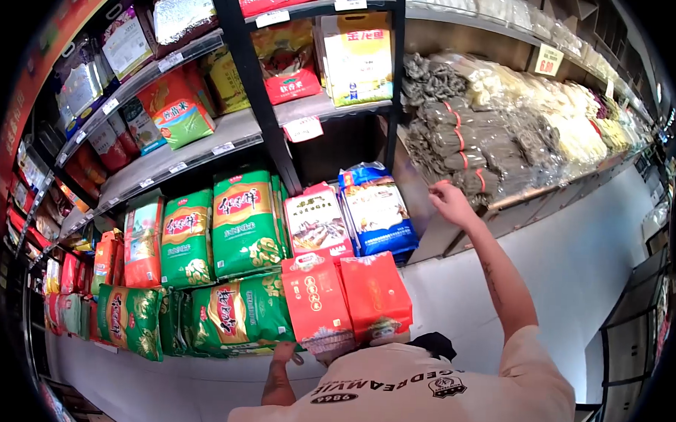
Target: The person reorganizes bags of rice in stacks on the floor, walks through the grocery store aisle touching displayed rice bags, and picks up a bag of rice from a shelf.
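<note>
My right hand [455, 205] reaches forward to the front edge of the noodle bin, its fingers drawn together in a pinch. Whatever lies between the fingertips is too small to make out. Close by are bundles of dark dried noodles [470, 145] in clear plastic, tied with red bands. Low at the front, my left hand [286, 352] is beside the bottom edge of a lying green rice bag [263, 316], thumb apart from the fingers. It seems to hold nothing. Two red packages [376, 294] stand in front of my chest, between my hands.
Upright green rice bags [244, 223], a white and red bag [319, 221] and a blue and white bag [379, 212] stand behind. Shelves [341, 111] with more bags rise above. Pale dried goods [539, 99] fill the bin at right, beside a price card [549, 61]. Grey floor [530, 262] runs alongside.
</note>
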Motion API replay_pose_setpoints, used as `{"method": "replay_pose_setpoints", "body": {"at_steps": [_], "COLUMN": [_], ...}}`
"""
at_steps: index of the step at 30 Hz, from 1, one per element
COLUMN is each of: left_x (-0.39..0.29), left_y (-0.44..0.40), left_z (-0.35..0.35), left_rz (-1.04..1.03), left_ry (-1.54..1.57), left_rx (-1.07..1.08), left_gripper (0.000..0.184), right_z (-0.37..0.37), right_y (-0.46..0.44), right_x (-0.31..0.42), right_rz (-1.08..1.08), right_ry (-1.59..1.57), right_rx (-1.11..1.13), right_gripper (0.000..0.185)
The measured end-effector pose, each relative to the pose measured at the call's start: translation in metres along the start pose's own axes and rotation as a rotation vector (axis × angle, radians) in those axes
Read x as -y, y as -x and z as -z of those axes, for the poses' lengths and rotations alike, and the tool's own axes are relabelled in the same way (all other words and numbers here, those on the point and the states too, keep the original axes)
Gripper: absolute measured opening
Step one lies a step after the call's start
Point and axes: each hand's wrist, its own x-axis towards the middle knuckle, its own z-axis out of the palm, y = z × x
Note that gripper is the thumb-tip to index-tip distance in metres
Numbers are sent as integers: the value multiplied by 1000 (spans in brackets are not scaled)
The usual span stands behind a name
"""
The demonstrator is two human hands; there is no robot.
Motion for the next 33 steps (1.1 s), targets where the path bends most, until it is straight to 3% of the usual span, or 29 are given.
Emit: {"method": "replay_pose_setpoints", "body": {"at_steps": [1, 4, 5, 8, 10, 13, 15, 17, 19, 21, 23, 25, 27, 30, 33], "left_x": [-4, -73, -90, -81, -73, -53, -65, -87, -128, -144, -176, -202, -216, -215, -231], "left_y": [-20, 4, 11, 16, 40, 87, 133, 168, 197, 220, 220, 207, 189, 162, 156], "left_z": [15, 42, 45, 22, -10, -113, -190, -272, -334, -405, -451, -478, -488, -454, -370], "left_rz": [-84, -111, -121, -182, 26, 423, 659, 838, 980, 772, 868, 974, 1009, 954, 719], "left_ry": [-48, 520, 587, 599, 593, 639, 686, 821, 929, 811, 947, 1114, 1215, 1207, 885], "left_rx": [-155, -384, -410, -541, -570, -606, -381, -308, -340, -393, -386, -376, -387, -378, -547], "left_gripper": [36, 35, 32, 31, 29, 26, 35, 35, 37, 39, 40, 41, 42, 40, 34], "right_z": [2, -3, 2, -7, 2, 10, 21, 33, 42, 41, 30, 15, 5, -20, -6], "right_y": [-28, -130, -164, -278, -340, -438, -489, -538, -583, -611, -638, -653, -645, -638, -603], "right_x": [10, 6, 13, 4, 14, 7, 11, 17, 18, 14, 5, 5, 13, 4, 14], "right_rz": [26, 253, 226, 313, 273, 352, 537, 750, 647, 445, 354, 393, 471, 631, 530], "right_ry": [20, 199, 226, 436, 514, 496, 585, 639, 766, 807, 627, 658, 634, 513, 412], "right_rx": [32, 53, 123, 36, -16, -39, -234, -583, -514, -321, -229, -186, -169, -345, -262], "right_gripper": [31, 34, 36, 39, 41, 47, 54, 53, 47, 37, 40, 39, 33, 31, 37]}}
